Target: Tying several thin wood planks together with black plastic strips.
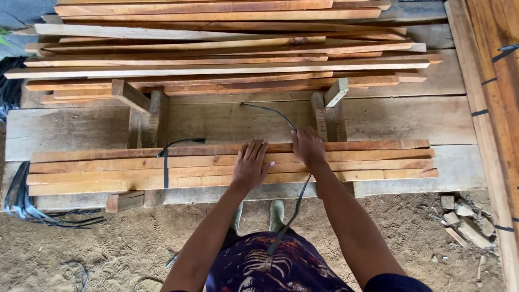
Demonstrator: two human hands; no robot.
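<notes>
A flat bundle of several long wooden slats (135, 167) lies across a plank bench in front of me. My left hand (250, 165) rests palm down on the slats with its fingers spread. My right hand (308, 147) is closed on a dark plastic strap (270, 111) that curves over the bench behind the bundle and runs down under my arm toward my waist. A second dark strap (166, 165) crosses the slats on the left.
A large pile of similar slats (227, 48) fills the back of the bench (81, 127). Small upright wooden blocks (154, 116) stand behind the bundle. Strapped timber (494, 81) lies at the right, loose straps (21, 203) at the left, rubble (465, 216) on the sandy ground.
</notes>
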